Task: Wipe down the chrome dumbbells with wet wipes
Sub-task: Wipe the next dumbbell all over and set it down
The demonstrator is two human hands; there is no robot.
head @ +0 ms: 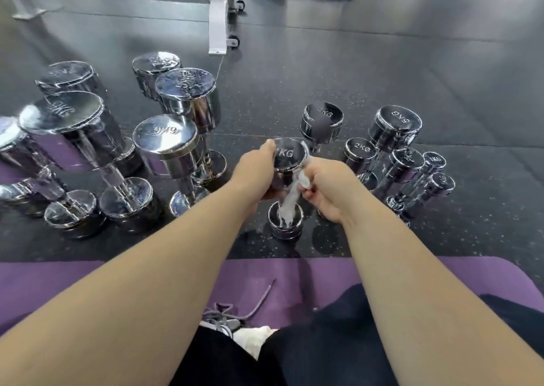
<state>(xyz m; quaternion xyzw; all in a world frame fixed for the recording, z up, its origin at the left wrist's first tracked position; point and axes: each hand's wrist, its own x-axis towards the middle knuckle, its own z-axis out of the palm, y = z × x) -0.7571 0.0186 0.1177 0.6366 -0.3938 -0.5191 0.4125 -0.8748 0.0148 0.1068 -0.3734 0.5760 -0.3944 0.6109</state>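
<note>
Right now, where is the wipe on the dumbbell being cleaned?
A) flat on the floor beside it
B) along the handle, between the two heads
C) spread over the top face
B: the wet wipe, pinched by the right hand, runs down the handle of the upright dumbbell, while the left hand grips its top head.

We see a small chrome dumbbell [287, 157] standing on end in the middle, its top face stamped KG with the digit partly hidden. Our left hand [253, 170] grips that top head. A white wet wipe [290, 200], pinched in our right hand [329, 188], trails down the handle to the lower head. Left of it stand the bigger dumbbells [164, 134], all on end. On the right cluster the smaller dumbbells [399, 120], also upright, with stamps 5KG and 2KG legible.
</note>
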